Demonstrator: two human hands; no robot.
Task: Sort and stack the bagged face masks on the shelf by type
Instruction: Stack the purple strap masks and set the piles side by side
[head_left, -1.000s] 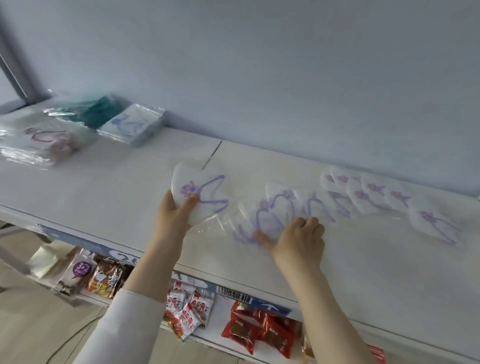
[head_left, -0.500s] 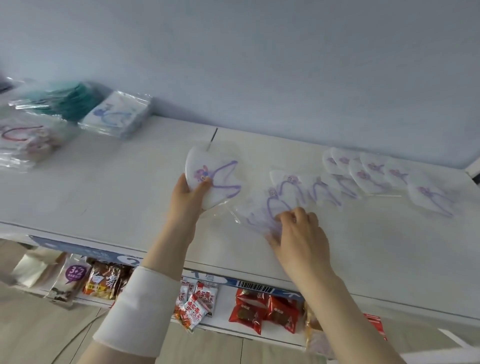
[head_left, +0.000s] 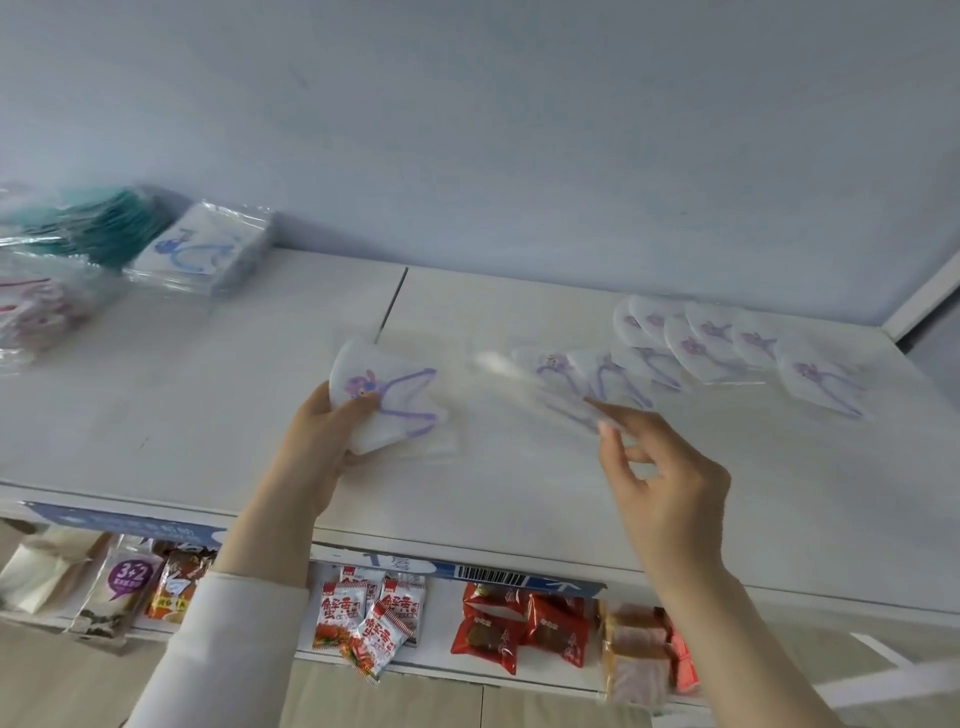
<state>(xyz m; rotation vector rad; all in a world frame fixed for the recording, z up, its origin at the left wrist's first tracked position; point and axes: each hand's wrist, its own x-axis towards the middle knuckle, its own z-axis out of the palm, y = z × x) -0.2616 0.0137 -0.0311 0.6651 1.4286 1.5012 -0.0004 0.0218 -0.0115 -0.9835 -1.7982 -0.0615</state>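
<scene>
My left hand (head_left: 317, 441) grips a small stack of bagged white masks (head_left: 395, 405) with purple ear loops and a purple cartoon print, held just above the white shelf top (head_left: 208, 395). My right hand (head_left: 670, 483) pinches the near edge of another bagged mask of the same kind (head_left: 566, 400), which looks blurred and partly lifted. More such purple-print masks (head_left: 696, 343) lie spread in an overlapping row toward the right. At the far left stand piles of teal masks (head_left: 104, 223), blue-loop masks (head_left: 202, 254) and red-loop masks (head_left: 36, 306).
A pale blue wall backs the shelf. A seam (head_left: 392, 301) splits the shelf top in two. Below the front edge, a lower shelf holds snack packets (head_left: 369, 618) and red wrapped sweets (head_left: 514, 629). A white post (head_left: 924, 296) rises at the right end.
My left hand stays closed on its stack. My right hand went from pressing flat on a mask to lifting its edge with the fingertips. The camera has tilted down and right.
</scene>
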